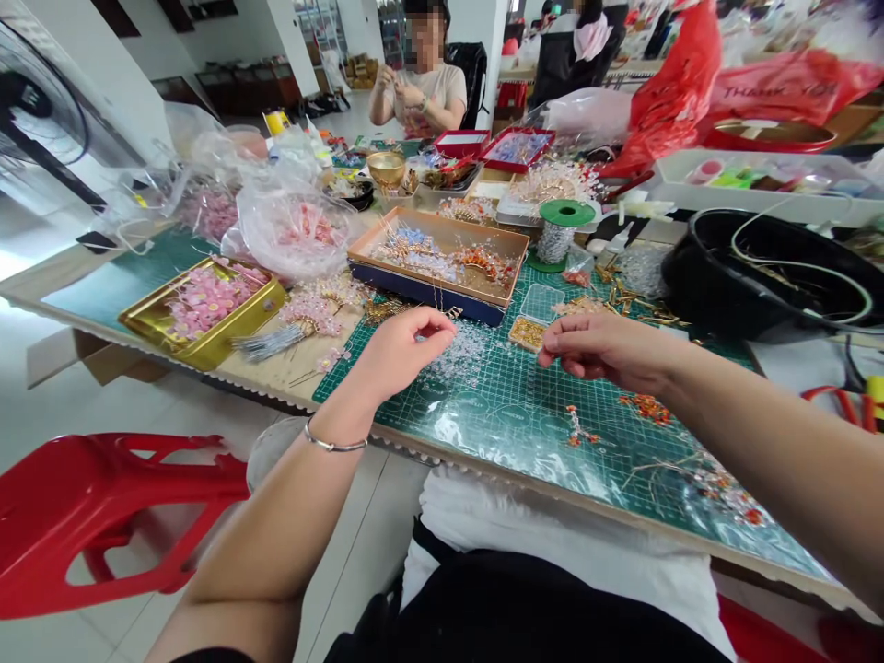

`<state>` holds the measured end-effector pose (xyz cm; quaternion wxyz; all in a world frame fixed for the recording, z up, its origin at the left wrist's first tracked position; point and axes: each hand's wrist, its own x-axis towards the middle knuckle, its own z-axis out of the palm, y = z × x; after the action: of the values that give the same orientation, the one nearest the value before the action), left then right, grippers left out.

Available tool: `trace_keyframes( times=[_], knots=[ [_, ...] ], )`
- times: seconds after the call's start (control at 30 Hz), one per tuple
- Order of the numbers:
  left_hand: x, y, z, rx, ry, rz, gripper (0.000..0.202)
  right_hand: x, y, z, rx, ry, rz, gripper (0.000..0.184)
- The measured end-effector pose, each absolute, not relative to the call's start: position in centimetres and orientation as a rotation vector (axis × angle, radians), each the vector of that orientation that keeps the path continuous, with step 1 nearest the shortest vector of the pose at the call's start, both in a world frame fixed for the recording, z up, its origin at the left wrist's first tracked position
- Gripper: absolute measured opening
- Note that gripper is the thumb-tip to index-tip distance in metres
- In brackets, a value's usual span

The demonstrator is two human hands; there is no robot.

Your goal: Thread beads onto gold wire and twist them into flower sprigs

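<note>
Just between the pinched left hand [404, 348] and pinched right hand [608, 352] lie clear beads [464, 354].

**Gloss on the mat, shine in the tin**

Here's the green cutting mat [525, 414], its matt face under a wrinkled, glossy clear film. Clear beads [470, 352] glint like glass in a loose heap. Over to the gold tin tray [156, 320]: polished metal, mirror-bright. The shallow box lid [442, 230] looks like plain matt cardboard. A smooth silver metal bangle [335, 446] catches the light, the red chair [103, 516] is shiny moulded plastic, the black tub [697, 285] smooth plastic, and the bag [296, 230] thin, crinkled, see-through plastic
</note>
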<state>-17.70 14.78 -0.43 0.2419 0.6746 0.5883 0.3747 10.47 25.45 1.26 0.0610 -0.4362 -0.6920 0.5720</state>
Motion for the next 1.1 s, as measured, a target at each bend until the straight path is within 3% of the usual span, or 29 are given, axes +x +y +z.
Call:
trace_keyframes(
  times=[0.27,0.5,0.77,1.1],
  knots=[
    [-16.6,17.6,3.2,1.573,1.375,1.273,0.007,10.5,25.0,2.5,-1.251,-1.674,1.812,0.027],
    [-13.9,16.0,5.2,1.444,1.064,1.119,0.005,10.9,24.8,2.8,-1.108,-1.477,1.706,0.018],
    [-10.9,14.4,4.5,1.369,1.068,1.040,0.005,11.8,19.0,2.7,-0.833,-1.273,2.298,0.021],
    [-10.6,12.3,2.8,1.312,1.108,0.947,0.006,15.0,15.9,1.1,-0.869,-0.958,2.455,0.016]
  ],
)
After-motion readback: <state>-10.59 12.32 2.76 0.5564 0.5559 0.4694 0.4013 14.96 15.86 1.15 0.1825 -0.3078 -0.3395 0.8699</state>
